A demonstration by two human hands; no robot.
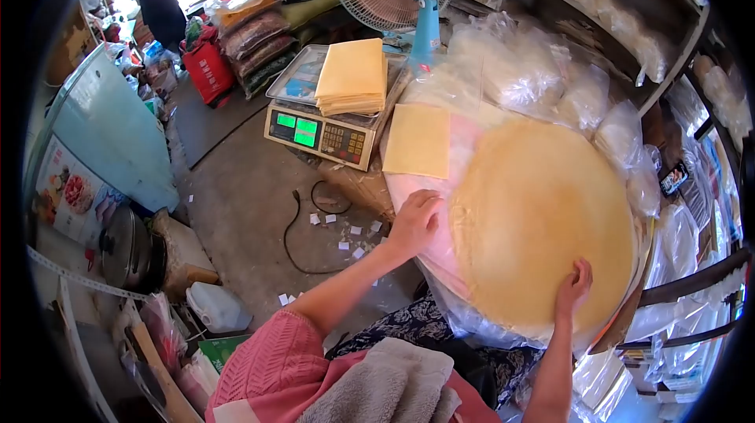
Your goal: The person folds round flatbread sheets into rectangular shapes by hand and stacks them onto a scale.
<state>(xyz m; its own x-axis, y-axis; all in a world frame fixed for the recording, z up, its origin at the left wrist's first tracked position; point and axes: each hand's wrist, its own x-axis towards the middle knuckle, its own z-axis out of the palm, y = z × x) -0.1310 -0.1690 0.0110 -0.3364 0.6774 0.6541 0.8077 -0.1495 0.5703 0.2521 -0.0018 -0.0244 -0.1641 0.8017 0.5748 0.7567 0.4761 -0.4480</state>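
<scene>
A wide stack of thin round yellow sheets (543, 226) lies before me on a plastic-covered surface. On the pink cloth (440, 254) at its left edge is my left hand (415, 223), fingers loosely bent and apart from the thumb, with nothing seen in them. Over the lower right part of the round sheets is my right hand (575, 289), its fingers slightly curled and no object visible in it. A square yellow sheet (418, 140) lies flat just beyond my left hand. More square sheets are piled (351, 77) on a digital scale (318, 136) with lit green displays.
A blue fan (425, 22) stands behind the scale. Clear plastic bags (519, 61) crowd the far right side. A black cord (289, 238) and paper scraps (344, 246) lie on the floor. A person (157, 2) stands at the far left.
</scene>
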